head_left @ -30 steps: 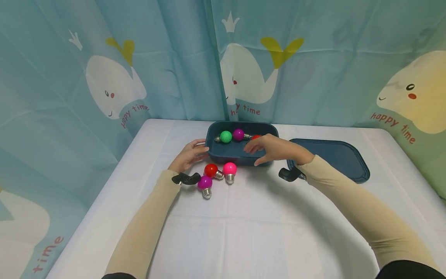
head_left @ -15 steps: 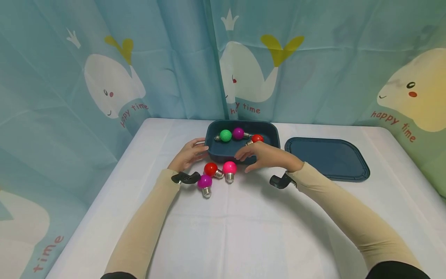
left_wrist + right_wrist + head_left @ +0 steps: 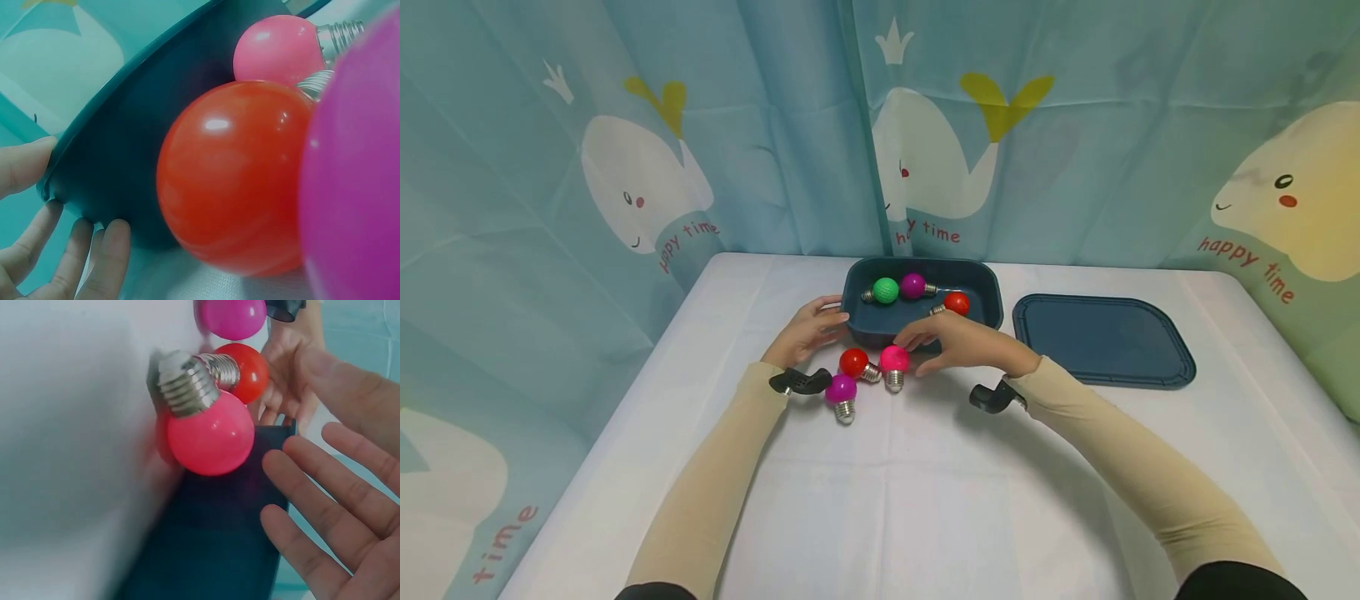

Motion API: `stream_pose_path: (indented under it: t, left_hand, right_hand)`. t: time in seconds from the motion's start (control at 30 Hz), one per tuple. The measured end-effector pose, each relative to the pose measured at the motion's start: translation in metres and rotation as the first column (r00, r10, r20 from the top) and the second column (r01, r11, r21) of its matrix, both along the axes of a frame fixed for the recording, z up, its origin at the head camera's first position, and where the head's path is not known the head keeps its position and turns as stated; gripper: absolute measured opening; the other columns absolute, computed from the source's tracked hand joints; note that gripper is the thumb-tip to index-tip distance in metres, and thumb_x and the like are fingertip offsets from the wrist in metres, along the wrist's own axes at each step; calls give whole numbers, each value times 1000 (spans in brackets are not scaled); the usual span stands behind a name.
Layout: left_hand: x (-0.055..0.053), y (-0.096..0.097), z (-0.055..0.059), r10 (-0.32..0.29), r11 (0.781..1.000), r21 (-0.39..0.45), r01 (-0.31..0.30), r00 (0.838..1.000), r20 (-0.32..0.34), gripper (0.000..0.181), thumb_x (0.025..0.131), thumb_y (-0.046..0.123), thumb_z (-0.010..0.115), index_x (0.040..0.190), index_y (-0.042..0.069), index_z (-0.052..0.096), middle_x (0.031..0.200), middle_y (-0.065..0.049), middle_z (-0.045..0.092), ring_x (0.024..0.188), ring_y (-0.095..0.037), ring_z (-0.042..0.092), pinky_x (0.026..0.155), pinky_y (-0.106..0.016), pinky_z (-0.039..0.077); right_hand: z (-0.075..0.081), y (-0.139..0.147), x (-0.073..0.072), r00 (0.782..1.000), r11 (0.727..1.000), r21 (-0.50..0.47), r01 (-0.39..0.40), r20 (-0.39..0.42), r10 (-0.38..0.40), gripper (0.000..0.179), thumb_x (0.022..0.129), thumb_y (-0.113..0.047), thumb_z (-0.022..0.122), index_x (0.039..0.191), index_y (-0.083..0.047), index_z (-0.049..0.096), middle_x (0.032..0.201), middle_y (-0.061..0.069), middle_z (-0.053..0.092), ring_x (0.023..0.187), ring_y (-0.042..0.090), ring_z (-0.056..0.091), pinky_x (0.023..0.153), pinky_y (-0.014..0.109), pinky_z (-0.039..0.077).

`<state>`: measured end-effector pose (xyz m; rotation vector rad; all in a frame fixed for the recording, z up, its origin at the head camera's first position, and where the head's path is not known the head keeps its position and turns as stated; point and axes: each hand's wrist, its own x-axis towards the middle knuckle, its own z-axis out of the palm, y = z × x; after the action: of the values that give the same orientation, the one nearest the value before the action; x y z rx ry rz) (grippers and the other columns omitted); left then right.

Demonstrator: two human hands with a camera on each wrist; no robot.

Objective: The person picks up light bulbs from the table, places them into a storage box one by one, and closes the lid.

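Observation:
A dark blue box stands near the back of the table in the head view. In front of it lie a pink light bulb, a red bulb and a purple bulb. My left hand touches the box's left end; the left wrist view has its thumb at the rim and fingertips against the wall. My right hand hovers at the box's front, just right of the pink bulb. Its spread fingers hold nothing in the right wrist view, apart from the pink bulb.
Inside the box lie a green bulb, a purple bulb and another red bulb. A flat dark blue lid lies right of the box on the white tablecloth. Behind hangs a whale-print curtain.
My right hand has moved left and toward me, from over the box to beside the pink bulb, uncovering the red bulb inside. The left hand has stayed at the box's end.

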<state>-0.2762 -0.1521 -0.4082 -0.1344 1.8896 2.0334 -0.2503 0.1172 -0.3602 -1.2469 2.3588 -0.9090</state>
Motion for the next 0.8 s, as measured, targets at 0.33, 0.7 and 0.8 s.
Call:
stream_pose_path:
  t: [0.33,0.7,0.8]
  left_hand:
    - [0,0,1,-5,1000,-2,5,1000,-4,56,93,7,53,144,5,29,146,-18,37,118,-24,49,112,-42,34]
    - [1,-1,0,-11,1000,-6,11,1000,-13,56,94,7,53,144,4,29,146,-19,37,129,-32,43,113,-44,33]
    - [1,0,0,-4,1000,1,4,1000,-8,56,93,6,53,144,5,30,146,-18,37,129,-32,43,113,-44,33]
  right_hand:
    - [-13,-9,5,995,1000,-3,27,-98,-28,47,75,-13,78,119,-5,63,116,8,67,109,22,61,94,38,52]
    - [-18,-21,7,989,998,56,13,-151,-4,46,76,-16,78,118,-6,64,116,7,67,107,20,60,97,35,50]
    - [-17,-21,7,989,997,70,14,-151,-3,45,76,-15,78,118,-6,64,116,7,67,106,20,60,96,36,51]
